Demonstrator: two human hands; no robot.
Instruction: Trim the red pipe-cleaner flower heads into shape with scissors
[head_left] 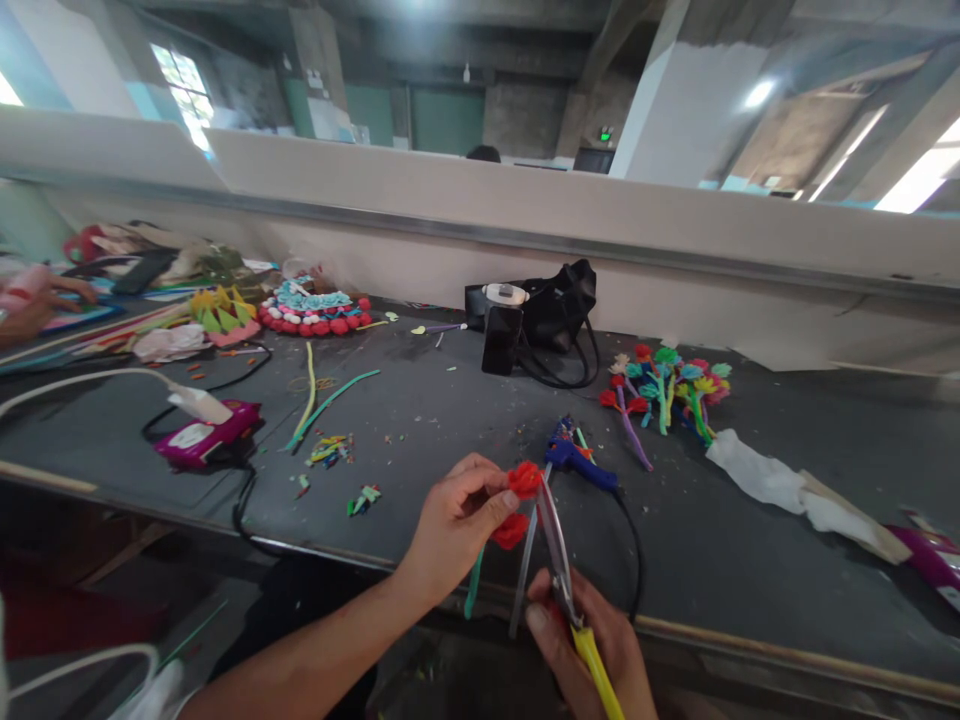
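My left hand [457, 520] pinches a red fuzzy flower [524, 479] between thumb and fingertips, above the table's front edge. Just below it hangs a second red flower [511, 531], with a green stem [473, 585] under it. My right hand [592, 640] is wrapped round yellow-handled scissors [556, 540]. Their metal blades point up, the tips at the right side of the upper red flower. Beside the blades slants a thin grey rod [523, 575]; I cannot tell what it is. A blue glue gun [581, 462] lies on the table right behind.
Colourful fuzzy flowers [667, 385] lie at right, a phone [502, 338] and black bag [559, 305] at the back. At left are a purple power strip [208, 435], coloured scraps [330, 450] and a red-and-blue fuzzy piece [315, 308]. Another person's hand [67, 292] shows far left.
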